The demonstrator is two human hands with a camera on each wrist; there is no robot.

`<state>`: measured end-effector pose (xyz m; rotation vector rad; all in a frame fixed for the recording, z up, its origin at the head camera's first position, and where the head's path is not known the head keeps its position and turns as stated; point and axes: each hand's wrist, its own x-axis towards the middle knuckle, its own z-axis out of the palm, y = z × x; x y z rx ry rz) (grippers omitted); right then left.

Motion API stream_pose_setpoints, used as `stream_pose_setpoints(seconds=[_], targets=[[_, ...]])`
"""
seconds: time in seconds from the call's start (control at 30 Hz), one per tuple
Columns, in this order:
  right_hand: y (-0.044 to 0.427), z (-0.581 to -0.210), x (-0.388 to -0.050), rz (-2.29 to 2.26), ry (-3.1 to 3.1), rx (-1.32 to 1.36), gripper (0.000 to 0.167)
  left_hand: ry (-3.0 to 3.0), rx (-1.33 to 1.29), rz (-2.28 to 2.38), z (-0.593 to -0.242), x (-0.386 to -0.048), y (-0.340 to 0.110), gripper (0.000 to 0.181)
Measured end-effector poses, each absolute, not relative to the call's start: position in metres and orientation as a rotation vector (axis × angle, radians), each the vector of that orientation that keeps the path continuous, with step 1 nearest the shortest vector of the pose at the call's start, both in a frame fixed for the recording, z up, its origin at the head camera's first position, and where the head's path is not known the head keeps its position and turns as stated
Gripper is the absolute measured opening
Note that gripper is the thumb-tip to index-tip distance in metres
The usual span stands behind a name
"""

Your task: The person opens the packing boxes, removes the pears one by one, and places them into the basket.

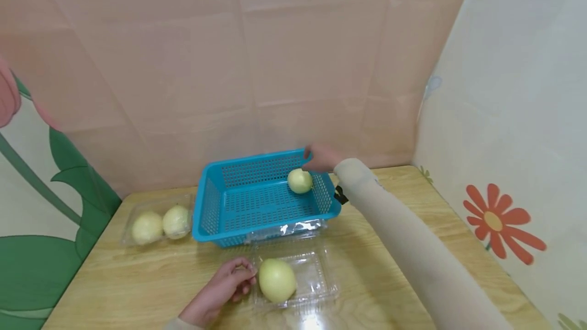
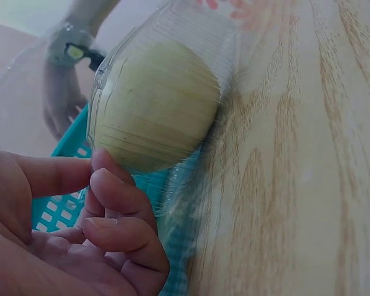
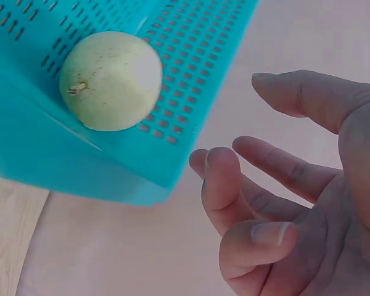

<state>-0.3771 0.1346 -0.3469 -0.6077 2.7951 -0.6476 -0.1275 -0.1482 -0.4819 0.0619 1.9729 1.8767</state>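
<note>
A pale yellow round pear point(image 1: 277, 280) sits in the left half of an opened clear plastic box point(image 1: 316, 274) on the table. My left hand point(image 1: 231, 281) pinches the box's left rim between thumb and forefinger; the left wrist view shows this beside the pear. Behind the box, a blue perforated basket point(image 1: 257, 236) has one pear point(image 1: 300, 181) inside, near its right end, its short stem visible in the right wrist view. My right hand point(image 1: 322, 158) is over the basket's back right corner, fingers loosely bent, apart from the pear and holding nothing.
To the left of the basket stands another clear plastic box point(image 1: 158, 205) with two pears in it. A hanging sheet point(image 1: 298, 65) rises behind the wooden table point(image 1: 390, 279). A flower-printed sheet point(image 1: 513, 131) borders the right side.
</note>
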Motion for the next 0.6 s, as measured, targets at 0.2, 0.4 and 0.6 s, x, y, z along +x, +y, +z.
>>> stream_pose_setpoints(seconds=[0.2, 0.4, 0.6], targets=[[0.146, -0.332, -0.355, -0.727, 2.799, -0.745, 0.047, 1.986, 0.045, 1.869, -0.479, -0.129, -0.151, 0.016], [0.159, -0.321, -0.325, -0.811, 2.827, -0.768, 0.043, 1.982, 0.043, 1.874, -0.479, -0.129, -0.146, 0.016], [0.176, -0.333, -0.298, -0.767, 2.997, -0.856, 0.036, 1.995, 0.041, 1.873, -0.478, -0.132, -0.143, 0.018]])
